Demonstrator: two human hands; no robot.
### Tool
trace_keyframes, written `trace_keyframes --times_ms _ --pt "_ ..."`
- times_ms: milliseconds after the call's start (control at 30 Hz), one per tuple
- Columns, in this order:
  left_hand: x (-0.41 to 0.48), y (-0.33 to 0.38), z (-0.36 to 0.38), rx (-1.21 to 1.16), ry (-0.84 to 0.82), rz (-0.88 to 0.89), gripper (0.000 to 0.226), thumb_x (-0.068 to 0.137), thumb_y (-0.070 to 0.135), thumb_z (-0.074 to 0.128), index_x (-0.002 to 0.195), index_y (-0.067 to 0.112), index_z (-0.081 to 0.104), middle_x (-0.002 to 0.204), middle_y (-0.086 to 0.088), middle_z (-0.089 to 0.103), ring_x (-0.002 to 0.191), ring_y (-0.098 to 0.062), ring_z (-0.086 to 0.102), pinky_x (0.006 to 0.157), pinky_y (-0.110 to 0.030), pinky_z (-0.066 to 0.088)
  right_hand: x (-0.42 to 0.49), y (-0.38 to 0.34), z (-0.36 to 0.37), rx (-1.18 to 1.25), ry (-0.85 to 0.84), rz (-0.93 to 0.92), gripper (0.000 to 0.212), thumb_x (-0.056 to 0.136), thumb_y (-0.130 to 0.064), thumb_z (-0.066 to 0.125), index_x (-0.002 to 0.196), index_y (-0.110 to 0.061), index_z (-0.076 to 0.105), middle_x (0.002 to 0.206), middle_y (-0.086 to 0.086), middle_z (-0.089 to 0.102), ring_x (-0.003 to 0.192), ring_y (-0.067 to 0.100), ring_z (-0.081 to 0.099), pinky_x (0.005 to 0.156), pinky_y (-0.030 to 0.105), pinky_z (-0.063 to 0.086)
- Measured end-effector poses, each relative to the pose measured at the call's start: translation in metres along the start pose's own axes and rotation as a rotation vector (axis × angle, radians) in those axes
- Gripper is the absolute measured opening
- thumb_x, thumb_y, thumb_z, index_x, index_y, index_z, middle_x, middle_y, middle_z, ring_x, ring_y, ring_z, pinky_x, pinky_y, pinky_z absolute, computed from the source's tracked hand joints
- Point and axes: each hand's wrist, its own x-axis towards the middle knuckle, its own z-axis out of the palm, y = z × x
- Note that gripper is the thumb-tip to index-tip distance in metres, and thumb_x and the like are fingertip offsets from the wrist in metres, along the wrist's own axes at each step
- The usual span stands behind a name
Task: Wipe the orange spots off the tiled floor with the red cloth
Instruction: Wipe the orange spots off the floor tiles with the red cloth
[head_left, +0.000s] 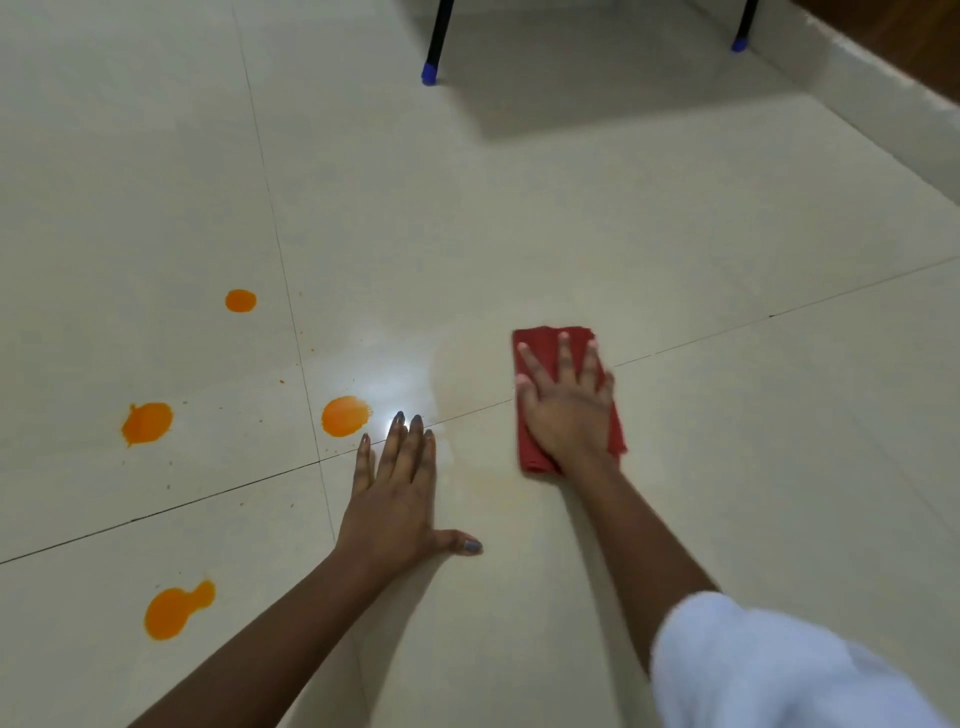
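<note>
Four orange spots (345, 415) lie on the tiled floor (519, 218), all in the left part of the view. One spot is just beside the tips of the left hand (395, 499), a second spot (147, 423) is further left, a third spot (240, 301) is beyond these, and a fourth spot (176, 610), with a small tail, is closest to the person. Small orange specks are scattered around them.

The red cloth (540, 344) is folded to a rectangle and lies flat on the floor, to the right and well apart from the spots, across a joint between tiles. The right hand (569, 410) rests on it palm down; its fingers (563, 358) are straight and spread, pressing the cloth and not curled round it. The left hand is flat on the bare floor between cloth and spots, fingers (410, 441) straight and close together, thumb out to the side, holding nothing. A bright reflection (387, 397) shines at its fingertips.

A white sleeve (753, 670) covers the right upper arm. At the far side stand two dark furniture legs (439, 31) with blue caps, and a pale skirting (857, 88) runs along the right.
</note>
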Motion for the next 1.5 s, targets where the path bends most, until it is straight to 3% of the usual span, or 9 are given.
trace_keyframes --times_ms 167,300,400,533,667,933,1133,1300,1500 --pt "-0.025 -0.019 -0.007 0.05 -0.051 -0.044 0.131 0.055 0.096 0.016 0.137 -0.004 0.035 0.148 -0.019 0.03 0.14 -0.024 0.007 0.108 -0.045 -0.003 -0.111 -0.04 0.022 0.022 0.091 -0.38 0.048 0.093 -0.048 0.027 0.141 -0.047 0.024 0.154 0.003 0.025 0.141 0.034 0.018 0.11 0.054 0.018" --pt "-0.067 -0.047 -0.003 0.125 -0.108 -0.006 0.127 0.053 0.096 0.026 0.136 0.0 0.035 0.148 -0.019 0.03 0.139 -0.03 0.012 0.109 -0.046 0.001 -0.128 0.019 0.02 -0.005 0.125 -0.252 0.047 0.091 -0.049 0.028 0.138 -0.048 0.029 0.151 0.003 0.032 0.138 0.034 0.027 0.107 0.056 0.025" --pt "-0.076 -0.053 -0.001 0.148 -0.108 -0.002 0.123 0.056 0.095 0.026 0.138 0.003 0.032 0.15 -0.017 0.027 0.14 -0.031 0.01 0.109 -0.046 0.0 -0.077 -0.008 0.011 0.002 0.033 -0.073 0.049 0.093 -0.051 0.018 0.142 -0.05 0.017 0.157 0.004 0.014 0.143 0.034 0.006 0.111 0.058 0.011" --pt "-0.085 -0.061 -0.004 0.179 -0.099 0.035 0.117 0.062 0.092 0.022 0.136 0.003 0.037 0.148 -0.017 0.031 0.14 -0.026 0.009 0.108 -0.046 0.007 -0.11 -0.082 0.027 -0.01 0.035 -0.34 0.05 0.09 -0.048 0.024 0.14 -0.046 0.03 0.154 0.006 0.025 0.141 0.035 0.016 0.108 0.06 0.017" --pt "-0.11 -0.079 -0.016 0.22 -0.123 0.104 0.117 0.059 0.09 0.03 0.139 0.005 0.032 0.148 -0.015 0.032 0.139 -0.025 0.017 0.105 -0.047 0.013 -0.193 -0.054 0.036 -0.038 0.037 -0.51 0.05 0.093 -0.048 0.029 0.141 -0.051 0.019 0.154 0.001 0.023 0.14 0.033 0.022 0.105 0.055 0.017" --pt "-0.131 -0.092 0.003 0.117 -0.125 0.003 0.114 0.058 0.092 0.022 0.139 0.012 0.034 0.149 -0.019 0.029 0.14 -0.031 0.009 0.108 -0.048 0.004 -0.121 -0.107 0.022 -0.036 -0.091 -0.247 0.058 0.084 -0.056 -0.001 0.141 -0.051 0.003 0.158 0.002 0.003 0.143 0.031 -0.006 0.11 0.058 0.001" --pt "-0.15 -0.095 0.006 0.111 -0.033 -0.058 0.113 0.057 0.088 0.027 0.135 0.008 0.041 0.147 -0.019 0.032 0.139 -0.03 0.009 0.109 -0.05 0.005 -0.198 -0.093 0.034 -0.051 -0.018 -0.447 0.048 0.091 -0.05 0.028 0.139 -0.048 0.027 0.151 0.001 0.031 0.139 0.031 0.024 0.106 0.057 0.021" --pt "-0.181 -0.1 0.026 0.047 0.059 -0.126 0.105 0.067 0.087 0.023 0.142 0.013 0.029 0.151 -0.02 0.023 0.14 -0.03 0.004 0.108 -0.054 0.007 -0.16 -0.094 0.025 -0.046 -0.077 -0.208 0.059 0.082 -0.059 -0.001 0.141 -0.052 0.006 0.158 -0.001 0.004 0.144 0.028 -0.005 0.109 0.058 0.005" --pt "-0.194 -0.104 0.02 0.068 0.112 -0.084 0.101 0.067 0.086 0.031 0.142 0.018 0.031 0.153 -0.018 0.017 0.142 -0.031 0.003 0.107 -0.051 0.007 -0.204 -0.127 0.041 -0.059 -0.079 -0.594 0.048 0.093 -0.051 0.022 0.141 -0.049 0.019 0.155 -0.001 0.02 0.142 0.03 0.013 0.108 0.057 0.016"
